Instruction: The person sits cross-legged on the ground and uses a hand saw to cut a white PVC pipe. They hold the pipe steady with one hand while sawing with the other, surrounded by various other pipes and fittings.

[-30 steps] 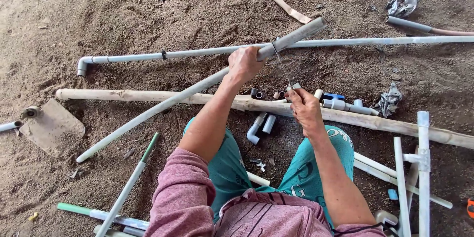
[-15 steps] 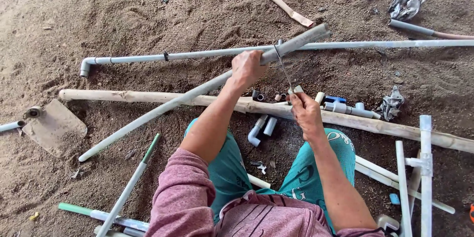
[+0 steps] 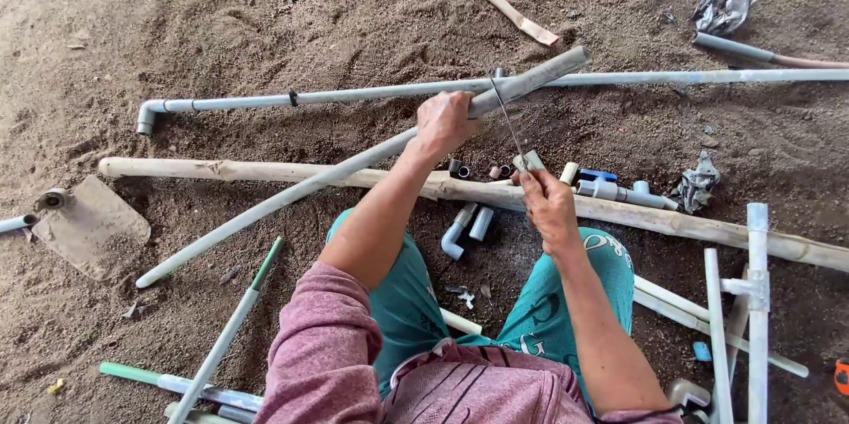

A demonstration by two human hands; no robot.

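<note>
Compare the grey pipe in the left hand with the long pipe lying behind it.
The held pipe is thicker and slants, its far end raised off the ground by the left hand; the long pipe is thinner and lies flat on the dirt. The long pipe ends in an elbow fitting on the left; the held pipe's ends are plain. A thin blade crosses only the held pipe. Both are grey, straight plastic.

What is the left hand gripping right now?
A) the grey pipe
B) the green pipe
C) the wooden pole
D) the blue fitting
A: the left hand is wrapped around the grey pipe, which rests across the wooden pole, while the right hand holds a thin blade against it.
</note>
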